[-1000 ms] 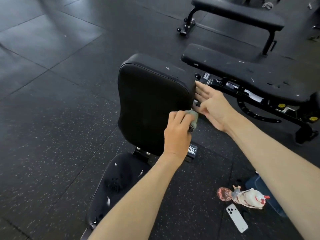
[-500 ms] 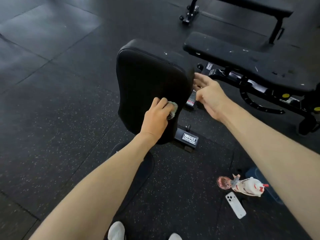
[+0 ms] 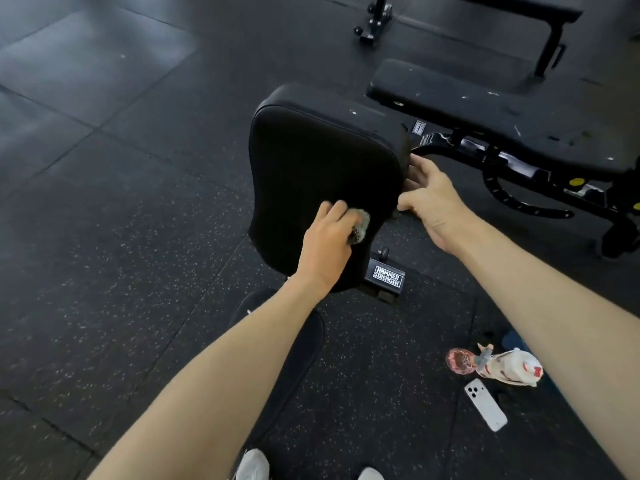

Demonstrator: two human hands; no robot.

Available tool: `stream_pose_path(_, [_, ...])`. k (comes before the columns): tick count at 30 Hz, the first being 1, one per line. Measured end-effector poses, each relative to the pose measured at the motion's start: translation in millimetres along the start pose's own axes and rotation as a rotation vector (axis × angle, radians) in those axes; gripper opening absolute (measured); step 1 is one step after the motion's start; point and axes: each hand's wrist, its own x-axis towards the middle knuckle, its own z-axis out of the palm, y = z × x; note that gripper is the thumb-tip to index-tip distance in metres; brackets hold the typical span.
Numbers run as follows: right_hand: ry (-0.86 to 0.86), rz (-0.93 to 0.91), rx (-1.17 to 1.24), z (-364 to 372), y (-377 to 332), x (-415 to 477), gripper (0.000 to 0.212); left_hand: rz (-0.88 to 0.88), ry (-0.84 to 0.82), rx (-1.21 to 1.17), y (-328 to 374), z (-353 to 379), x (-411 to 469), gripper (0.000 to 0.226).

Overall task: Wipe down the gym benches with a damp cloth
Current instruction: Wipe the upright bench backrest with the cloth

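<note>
Cloth (image 3: pixel 465 224), bunched and grey-green, is gripped in the curled fingers of the left hand (image 3: pixel 329 244) and pressed against the lower right of the backrest (image 3: pixel 318 161) of the near bench (image 3: pixel 388 277); the pad stands raised and steeply tilted. Right hand (image 3: pixel 433 199) holds nothing: its fingers lie nearly straight against the pad's right edge, apparently steadying it. Seat (image 3: pixel 277 344) shows below, partly hidden by the left forearm.

Step in hand, as judged: wiping the backrest face. How much of it is already wiped cannot be told. The next move calls for firm, overlapping strokes across the pad while the right hand braces it, then the seat.

A second bench (image 3: pixel 485 109), flecked white, stands just behind on the right, and a third (image 3: pixel 502 8) beyond it. A bottle (image 3: pixel 509 368) and phone (image 3: pixel 485 405) lie on the floor (image 3: pixel 104 202).
</note>
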Motion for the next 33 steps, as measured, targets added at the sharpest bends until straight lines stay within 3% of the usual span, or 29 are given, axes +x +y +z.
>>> stream_pose_path(3, [-0.032, 0.002, -0.001, -3.5, 1.4, 0.4, 0.083, -0.089, 0.047, -0.078, -13.3, -14.7, -7.5, 0.035])
stream_pose_path(7, [-0.015, -0.017, -0.047, 3.9, -1.9, -3.8, 0.091, -0.264, 0.418, -0.201, -24.0, -52.2, 34.8, 0.034])
stream_pose_path(9, [0.057, -0.039, -0.033, 12.7, -0.8, -6.5, 0.089, -0.356, 0.524, -0.237, -23.4, -58.4, 55.3, 0.037])
stream_pose_path(11, [0.127, -0.074, -0.011, 21.1, 1.9, -9.1, 0.083, -0.37, 0.474, -0.2, -15.8, -52.6, 56.7, 0.038])
stream_pose_path(17, [0.189, -0.108, -0.013, 24.3, -0.5, -8.4, 0.072, -0.22, 0.062, -0.142, -5.2, -6.6, -4.4, 0.034])
stream_pose_path(19, [0.164, -0.113, -0.03, 21.5, -0.4, -7.4, 0.073, -0.323, 0.18, -0.208, -12.2, -13.0, -4.5, 0.036])
stream_pose_path(22, [0.164, -0.12, -0.041, 19.6, 4.6, -6.7, 0.076, -0.582, 0.535, -0.257, -33.5, -40.5, 24.3, 0.038])
stream_pose_path(24, [0.168, -0.127, -0.039, 19.4, 5.3, -6.6, 0.076, -0.666, 0.641, -0.252, -49.3, -55.4, 46.7, 0.035])
stream_pose_path(29, [0.145, -0.138, -0.049, 18.8, 3.2, -7.4, 0.073, -0.678, 0.543, -0.169, -35.5, -42.3, 54.4, 0.034])
stream_pose_path(33, [0.145, -0.151, -0.061, 19.7, 7.2, -5.6, 0.07, -0.519, 0.3, -0.14, -34.4, -27.0, 20.5, 0.036])
